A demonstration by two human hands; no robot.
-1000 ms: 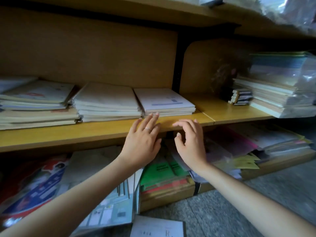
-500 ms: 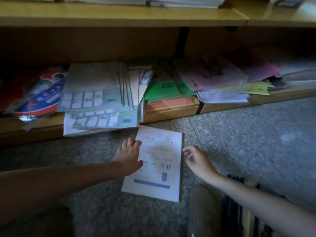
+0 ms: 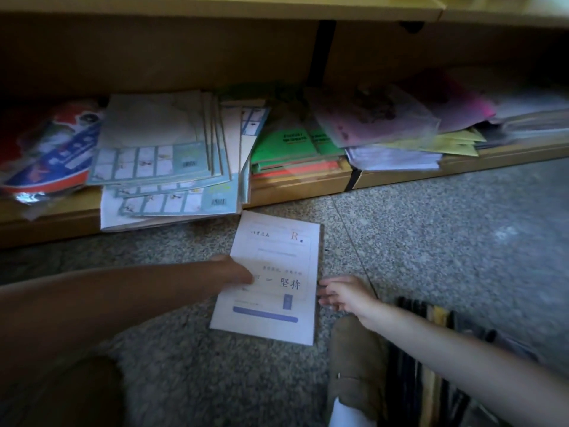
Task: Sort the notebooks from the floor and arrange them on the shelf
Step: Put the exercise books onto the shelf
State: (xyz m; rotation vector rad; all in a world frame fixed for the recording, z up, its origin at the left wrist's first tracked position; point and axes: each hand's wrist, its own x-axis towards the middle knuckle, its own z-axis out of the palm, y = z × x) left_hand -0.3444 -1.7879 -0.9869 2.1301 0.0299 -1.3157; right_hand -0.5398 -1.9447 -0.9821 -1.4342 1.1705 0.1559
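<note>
Touching the notebook (image 3: pixel 277 251): left hand (image 3: pixel 235 274), right hand (image 3: pixel 346 294).

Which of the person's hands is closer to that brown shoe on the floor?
Right. The right hand is just beyond the toe of the brown shoe; the left hand is further off, at the left edge of the white paper notebook.
</note>
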